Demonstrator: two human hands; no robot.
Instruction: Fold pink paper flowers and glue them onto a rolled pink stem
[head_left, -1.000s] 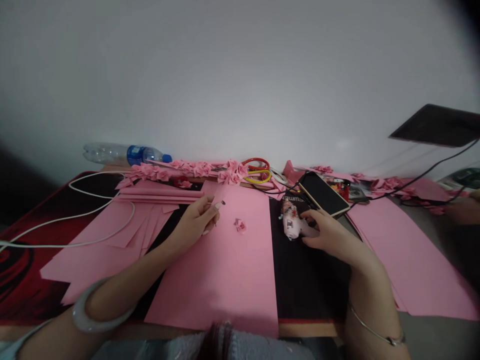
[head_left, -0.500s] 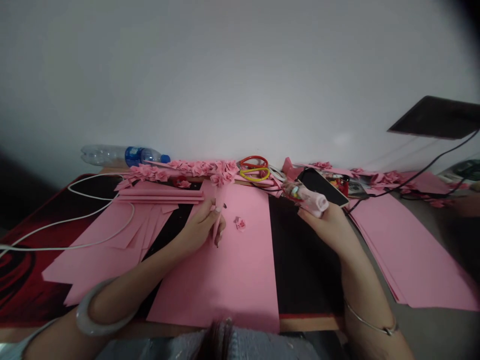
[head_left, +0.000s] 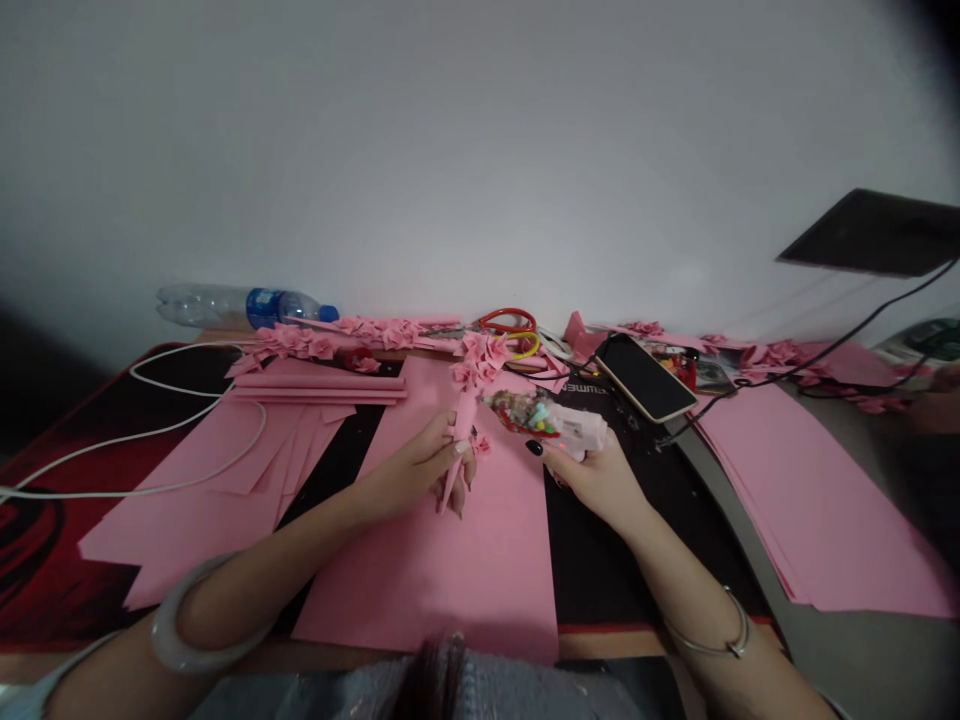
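My left hand (head_left: 420, 465) is closed around a rolled pink paper stem (head_left: 463, 415), which stands slanted above a pink sheet (head_left: 442, 580). A cluster of folded pink paper flowers (head_left: 480, 360) sits at the stem's upper end. In my right hand (head_left: 600, 480) is a pale pink glue gun (head_left: 581, 428), its front covered with colourful beads and charms. Its tip points left, close to the stem just below the flowers; whether it touches I cannot tell. One loose paper flower (head_left: 482, 446) lies on the sheet, partly behind my left hand.
Pink paper stacks lie left (head_left: 187, 500) and right (head_left: 825, 500). Paper rolls (head_left: 322, 390), flower stems (head_left: 382, 330), a plastic bottle (head_left: 202, 305) and red-handled scissors (head_left: 506, 320) lie along the wall. A phone (head_left: 646, 378) rests right. A white cable (head_left: 142, 493) crosses the left side.
My right hand has brought the glue gun left towards the stem, turning its tip leftward. My left hand has shifted slightly right and lifted the stem with its flowers more upright.
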